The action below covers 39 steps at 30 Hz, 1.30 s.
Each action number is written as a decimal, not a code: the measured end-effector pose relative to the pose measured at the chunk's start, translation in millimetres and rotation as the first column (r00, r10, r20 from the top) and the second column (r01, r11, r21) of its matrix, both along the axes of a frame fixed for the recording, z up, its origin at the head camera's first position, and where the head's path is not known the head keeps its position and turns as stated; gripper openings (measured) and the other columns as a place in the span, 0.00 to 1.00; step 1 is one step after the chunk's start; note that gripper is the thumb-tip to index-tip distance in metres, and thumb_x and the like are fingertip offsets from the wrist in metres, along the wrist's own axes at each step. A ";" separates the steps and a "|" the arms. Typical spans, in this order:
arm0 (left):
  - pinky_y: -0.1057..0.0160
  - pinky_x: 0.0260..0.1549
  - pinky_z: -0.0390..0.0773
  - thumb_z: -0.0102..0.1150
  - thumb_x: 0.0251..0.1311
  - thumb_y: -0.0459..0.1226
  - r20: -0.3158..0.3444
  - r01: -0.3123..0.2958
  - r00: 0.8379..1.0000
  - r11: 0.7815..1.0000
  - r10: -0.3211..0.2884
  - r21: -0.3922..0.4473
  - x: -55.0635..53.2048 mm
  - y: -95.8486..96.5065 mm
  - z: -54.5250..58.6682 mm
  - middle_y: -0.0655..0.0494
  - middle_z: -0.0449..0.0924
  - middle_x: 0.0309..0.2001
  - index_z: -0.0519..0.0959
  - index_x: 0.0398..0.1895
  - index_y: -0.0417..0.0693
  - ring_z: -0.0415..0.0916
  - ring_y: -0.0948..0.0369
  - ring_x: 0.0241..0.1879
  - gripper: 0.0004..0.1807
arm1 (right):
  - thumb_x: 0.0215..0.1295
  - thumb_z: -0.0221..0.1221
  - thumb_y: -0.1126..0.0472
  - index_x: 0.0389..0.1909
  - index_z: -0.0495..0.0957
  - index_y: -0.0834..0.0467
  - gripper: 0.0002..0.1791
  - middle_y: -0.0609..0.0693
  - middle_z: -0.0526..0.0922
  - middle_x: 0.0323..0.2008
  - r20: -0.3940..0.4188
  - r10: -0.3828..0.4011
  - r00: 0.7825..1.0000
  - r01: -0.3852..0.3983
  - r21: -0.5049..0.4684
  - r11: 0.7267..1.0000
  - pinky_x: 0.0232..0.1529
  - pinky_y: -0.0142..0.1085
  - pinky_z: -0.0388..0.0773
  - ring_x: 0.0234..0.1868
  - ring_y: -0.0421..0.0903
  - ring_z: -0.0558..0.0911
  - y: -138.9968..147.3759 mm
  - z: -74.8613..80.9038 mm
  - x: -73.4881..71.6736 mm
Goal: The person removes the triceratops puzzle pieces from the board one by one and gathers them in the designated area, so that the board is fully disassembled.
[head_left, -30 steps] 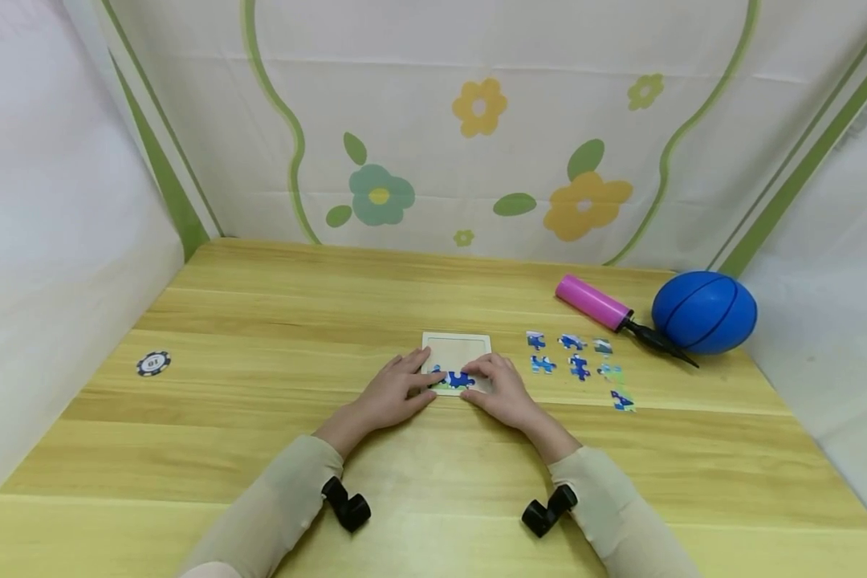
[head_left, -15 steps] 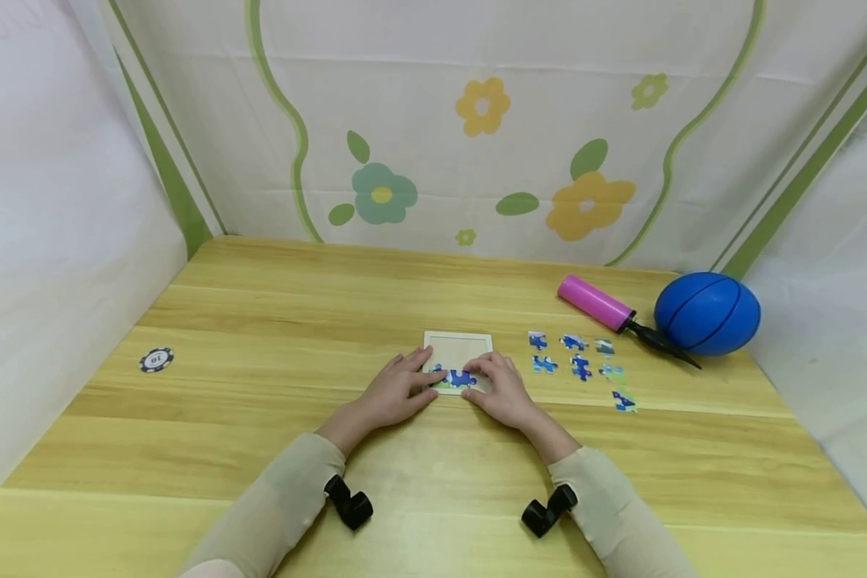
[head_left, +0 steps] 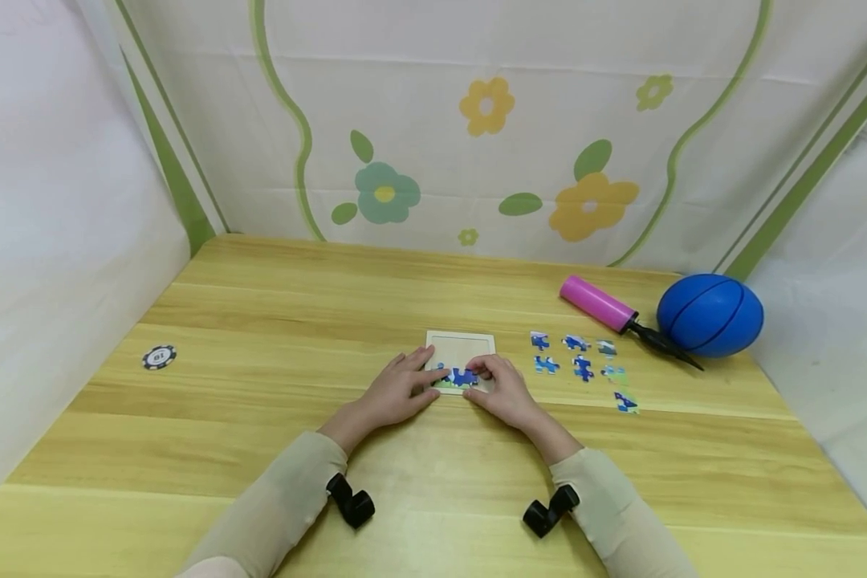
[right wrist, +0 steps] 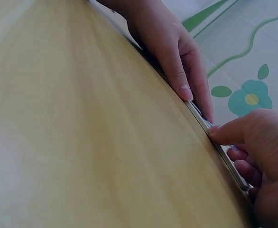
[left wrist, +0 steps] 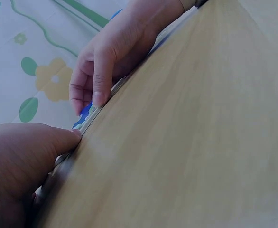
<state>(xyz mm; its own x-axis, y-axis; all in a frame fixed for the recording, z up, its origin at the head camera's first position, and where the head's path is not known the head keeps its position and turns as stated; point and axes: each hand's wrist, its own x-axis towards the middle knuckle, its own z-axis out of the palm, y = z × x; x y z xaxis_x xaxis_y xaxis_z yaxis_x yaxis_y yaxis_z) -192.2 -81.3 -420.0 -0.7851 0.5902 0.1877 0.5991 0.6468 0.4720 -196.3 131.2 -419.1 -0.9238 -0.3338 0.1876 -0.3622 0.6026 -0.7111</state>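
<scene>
A shallow square puzzle tray [head_left: 460,333] lies on the table between the two hands in the head view. Along its near side sit joined jigsaw pieces, blue, white and green. My left hand [head_left: 397,391] rests at the tray's left side, its index finger stretched onto the left piece and its thumb by the near edge. At the right, my right hand [head_left: 504,393] has bent fingers and thumb about the right end of a blue puzzle piece [head_left: 464,377]. Both thumbs show low at the tray edge in the wrist views, where the left hand [right wrist: 170,52] faces the right.
Several loose puzzle pieces [head_left: 582,368] lie in rows right of the tray. Beyond them are a pink hand pump [head_left: 598,303] with a black handle and a blue ball [head_left: 710,315]. A poker chip [head_left: 159,357] lies far left. A flowered curtain [head_left: 433,144] stands behind the table.
The whole head view has shifted slightly, so things appear a little further right. Both hands stay at the tray, the right fingertips bending slightly at the blue piece.
</scene>
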 end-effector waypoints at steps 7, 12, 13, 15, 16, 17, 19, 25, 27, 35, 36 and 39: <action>0.48 0.56 0.45 0.48 0.59 0.43 0.000 0.006 1.000 1.000 -0.006 0.000 0.2 1.6 0.9 0.42 0.51 0.62 0.69 0.56 0.51 0.46 0.51 0.62 0.21 | 0.48 0.62 0.64 0.40 0.75 0.59 0.15 0.47 0.74 0.33 0.083 -0.023 0.996 0.028 -0.063 0.998 0.38 0.38 0.66 0.35 0.44 0.69 1.6 -2.1 -1.1; 0.48 0.56 0.46 0.48 0.59 0.43 -0.003 0.014 1.000 1.000 -0.014 -0.010 0.5 3.2 1.7 0.42 0.51 0.62 0.69 0.56 0.51 0.46 0.51 0.62 0.21 | 0.50 0.61 0.63 0.43 0.75 0.60 0.17 0.48 0.74 0.34 0.097 -0.026 0.995 0.031 -0.049 0.998 0.39 0.38 0.67 0.36 0.44 0.70 4.0 -1.6 0.2; 0.48 0.56 0.46 0.48 0.59 0.43 -0.003 0.016 1.000 1.000 -0.016 -0.012 0.4 3.5 1.8 0.42 0.51 0.62 0.69 0.56 0.51 0.46 0.51 0.62 0.21 | 0.50 0.61 0.63 0.43 0.75 0.60 0.17 0.48 0.75 0.34 0.094 -0.024 0.995 0.029 -0.044 0.999 0.40 0.38 0.67 0.36 0.44 0.70 4.4 -1.1 0.6; 0.48 0.56 0.45 0.47 0.59 0.44 -0.004 0.016 1.000 1.000 -0.016 -0.018 0.0 4.0 1.7 0.42 0.51 0.62 0.69 0.56 0.51 0.46 0.52 0.62 0.21 | 0.50 0.61 0.64 0.43 0.75 0.60 0.17 0.48 0.75 0.34 0.084 -0.021 0.996 0.025 -0.039 0.999 0.39 0.38 0.68 0.36 0.44 0.71 4.9 -0.2 1.0; 0.48 0.56 0.45 0.47 0.59 0.44 -0.002 0.014 1.000 1.000 -0.014 -0.020 -0.2 4.1 1.5 0.42 0.51 0.62 0.69 0.56 0.51 0.46 0.52 0.62 0.21 | 0.50 0.61 0.64 0.43 0.76 0.60 0.17 0.48 0.75 0.34 0.077 -0.020 0.997 0.023 -0.039 0.999 0.39 0.38 0.68 0.36 0.44 0.71 4.9 0.3 1.1; 0.49 0.56 0.45 0.47 0.59 0.44 -0.002 0.011 1.000 1.000 -0.011 -0.023 -0.5 4.1 1.4 0.43 0.51 0.63 0.69 0.56 0.52 0.46 0.52 0.62 0.21 | 0.50 0.61 0.64 0.43 0.76 0.61 0.17 0.48 0.75 0.34 0.065 -0.014 0.998 0.016 -0.037 0.999 0.38 0.38 0.68 0.35 0.44 0.71 5.0 0.5 0.9; 0.49 0.56 0.45 0.48 0.59 0.44 0.002 0.007 1.000 1.000 -0.007 -0.024 -0.8 3.7 1.0 0.43 0.51 0.63 0.69 0.56 0.52 0.45 0.52 0.62 0.21 | 0.50 0.61 0.65 0.43 0.76 0.61 0.16 0.48 0.76 0.34 0.042 -0.004 0.999 0.005 -0.039 0.999 0.37 0.38 0.69 0.34 0.44 0.72 4.7 0.8 0.2; 0.49 0.56 0.44 0.47 0.59 0.45 0.002 0.001 1.000 1.000 -0.001 -0.022 -1.1 2.6 -0.5 0.43 0.50 0.63 0.69 0.56 0.53 0.45 0.52 0.62 0.21 | 0.50 0.61 0.66 0.41 0.77 0.62 0.15 0.49 0.76 0.33 0.026 0.014 1.000 -0.014 -0.023 1.000 0.35 0.36 0.70 0.33 0.43 0.72 5.9 1.5 -1.6; 0.49 0.56 0.44 0.47 0.59 0.45 0.001 0.002 1.000 1.000 -0.002 -0.020 -0.7 2.7 -1.1 0.43 0.51 0.63 0.69 0.56 0.53 0.45 0.52 0.62 0.21 | 0.51 0.60 0.66 0.42 0.76 0.62 0.15 0.49 0.75 0.33 0.037 0.024 0.999 -0.024 -0.018 1.000 0.34 0.36 0.70 0.32 0.43 0.71 9.1 3.6 -0.8; 0.49 0.56 0.45 0.48 0.59 0.44 0.001 0.016 1.000 1.000 -0.016 0.000 0.9 3.2 -0.5 0.42 0.51 0.62 0.70 0.55 0.52 0.45 0.52 0.62 0.20 | 0.54 0.58 0.63 0.45 0.75 0.62 0.16 0.50 0.76 0.36 0.076 0.031 0.997 -0.026 -0.059 0.998 0.38 0.40 0.69 0.36 0.45 0.73 42.6 25.9 7.2; 0.49 0.56 0.45 0.48 0.59 0.44 -0.002 0.018 1.000 1.000 -0.018 0.003 0.8 3.0 -0.6 0.42 0.51 0.62 0.70 0.55 0.52 0.45 0.52 0.62 0.20 | 0.54 0.58 0.63 0.46 0.75 0.62 0.17 0.50 0.76 0.37 0.076 0.025 0.997 -0.020 -0.066 0.998 0.39 0.41 0.69 0.37 0.46 0.73 48.6 28.6 8.4; 0.49 0.56 0.45 0.48 0.59 0.44 -0.009 0.016 1.000 1.000 -0.016 0.006 0.4 1.9 -0.9 0.42 0.51 0.62 0.70 0.55 0.51 0.45 0.52 0.62 0.20 | 0.55 0.57 0.62 0.46 0.74 0.63 0.17 0.52 0.77 0.38 0.063 0.000 0.998 0.005 -0.081 0.997 0.39 0.42 0.69 0.38 0.47 0.73 66.6 35.3 12.7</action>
